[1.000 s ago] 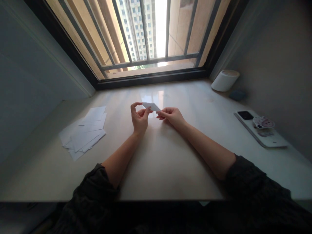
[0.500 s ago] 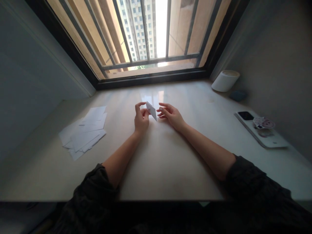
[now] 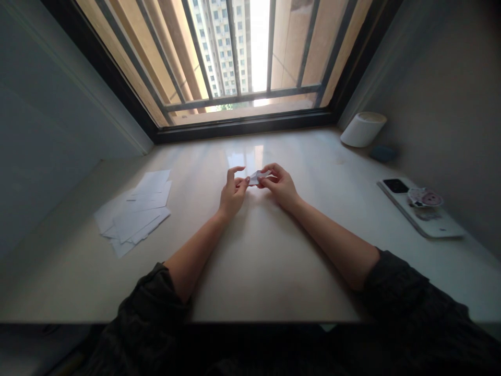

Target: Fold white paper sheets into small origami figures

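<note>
A small folded piece of white paper [image 3: 254, 178] is held between both hands, above the middle of the pale tabletop [image 3: 270, 261]. My left hand [image 3: 234, 194] pinches its left end between thumb and fingers, with the index finger raised off it. On the other side, my right hand [image 3: 281, 185] grips the right end between thumb and index finger. Fingers cover part of the paper, so its full shape is hidden. Off to the left lies a loose, overlapping pile of white paper sheets [image 3: 136, 219].
At the right rests a white phone [image 3: 438, 222] with a round cartoon grip [image 3: 425, 197] on its back. Behind it are a white cylindrical object [image 3: 362, 130] and a small bluish item [image 3: 382, 153] by the wall. A barred window [image 3: 242, 122] borders the table's far side.
My right hand has closed on the paper, which only the left hand held before. The paper has turned from upright to flatter and shifted slightly right, along with my left hand.
</note>
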Motion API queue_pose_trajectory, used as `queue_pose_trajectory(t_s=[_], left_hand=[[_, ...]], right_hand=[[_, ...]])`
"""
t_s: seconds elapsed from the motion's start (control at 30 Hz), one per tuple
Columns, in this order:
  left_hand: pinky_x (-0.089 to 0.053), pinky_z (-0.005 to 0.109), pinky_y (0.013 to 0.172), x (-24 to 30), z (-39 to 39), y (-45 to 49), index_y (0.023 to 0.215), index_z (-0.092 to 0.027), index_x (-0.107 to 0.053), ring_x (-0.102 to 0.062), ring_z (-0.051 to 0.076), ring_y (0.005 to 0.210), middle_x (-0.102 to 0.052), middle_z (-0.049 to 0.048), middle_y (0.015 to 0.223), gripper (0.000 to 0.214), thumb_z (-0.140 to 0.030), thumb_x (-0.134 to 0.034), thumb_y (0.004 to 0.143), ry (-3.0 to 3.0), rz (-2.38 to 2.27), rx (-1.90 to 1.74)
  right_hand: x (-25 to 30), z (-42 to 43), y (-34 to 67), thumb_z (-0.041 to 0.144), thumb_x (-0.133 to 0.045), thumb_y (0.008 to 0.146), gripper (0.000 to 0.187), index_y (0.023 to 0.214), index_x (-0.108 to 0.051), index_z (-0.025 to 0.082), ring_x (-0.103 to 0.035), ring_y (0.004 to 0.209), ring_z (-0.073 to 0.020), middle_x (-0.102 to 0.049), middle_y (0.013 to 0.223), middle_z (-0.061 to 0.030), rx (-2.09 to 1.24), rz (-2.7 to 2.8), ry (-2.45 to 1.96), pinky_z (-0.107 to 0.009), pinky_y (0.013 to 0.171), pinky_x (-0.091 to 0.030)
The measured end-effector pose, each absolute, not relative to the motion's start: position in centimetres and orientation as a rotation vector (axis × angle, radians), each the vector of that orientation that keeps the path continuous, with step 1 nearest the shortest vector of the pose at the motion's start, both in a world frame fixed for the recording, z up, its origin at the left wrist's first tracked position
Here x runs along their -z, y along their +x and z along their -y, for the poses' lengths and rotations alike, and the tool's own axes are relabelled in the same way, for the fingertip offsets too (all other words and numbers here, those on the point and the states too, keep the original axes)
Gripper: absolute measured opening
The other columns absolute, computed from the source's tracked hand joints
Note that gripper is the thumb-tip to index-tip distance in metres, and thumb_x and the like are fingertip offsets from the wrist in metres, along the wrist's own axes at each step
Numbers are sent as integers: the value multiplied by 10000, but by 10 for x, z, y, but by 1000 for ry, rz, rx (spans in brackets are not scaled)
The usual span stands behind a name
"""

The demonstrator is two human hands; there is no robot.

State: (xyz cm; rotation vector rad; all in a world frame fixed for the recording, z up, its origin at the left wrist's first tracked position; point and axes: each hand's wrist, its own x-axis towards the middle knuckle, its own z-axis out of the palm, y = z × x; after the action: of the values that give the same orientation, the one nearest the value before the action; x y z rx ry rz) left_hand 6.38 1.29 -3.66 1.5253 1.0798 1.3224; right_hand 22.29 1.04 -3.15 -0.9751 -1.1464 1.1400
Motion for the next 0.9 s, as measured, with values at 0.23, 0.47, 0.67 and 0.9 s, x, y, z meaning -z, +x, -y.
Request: queue_pose_trajectory(t_s=[0.23,0.47,0.67,0.9], left_hand=[[-520,301,814,30,-18,62,1020,-201,-653,-688,164,822,-715,38,865,259,-355,-665,813,1495,-956,-1359],[-532,331,846,35,-22,60,1028,-189,-710,-694,180,864,-735,75,955,317,-374,-723,770,1460,-929,-1318],[-535,327,840,31,-19,62,981,-179,-714,-695,173,834,-740,72,924,324,-358,-777,719,1429,-909,-1345],[-542,321,806,27,-15,62,1122,-214,-645,-706,187,804,-733,30,805,465,-361,-788,705,1444,-961,-1379]], right_hand=[[29,-8,226,464,-811,627,445,968,-713,195,-686,740,-189,-724,741,-30,-1188,1176,-984,-366,796,-544],[25,-4,223,453,-847,564,614,1111,-690,223,-701,778,-205,-750,811,-31,-1288,1253,-935,-330,708,-545],[26,-6,221,488,-831,582,544,1034,-728,203,-697,769,-196,-751,769,-35,-1233,1214,-956,-346,761,-546],[30,-7,225,449,-836,606,529,1069,-725,218,-699,803,-199,-757,822,-40,-1219,1240,-933,-357,821,-535]])
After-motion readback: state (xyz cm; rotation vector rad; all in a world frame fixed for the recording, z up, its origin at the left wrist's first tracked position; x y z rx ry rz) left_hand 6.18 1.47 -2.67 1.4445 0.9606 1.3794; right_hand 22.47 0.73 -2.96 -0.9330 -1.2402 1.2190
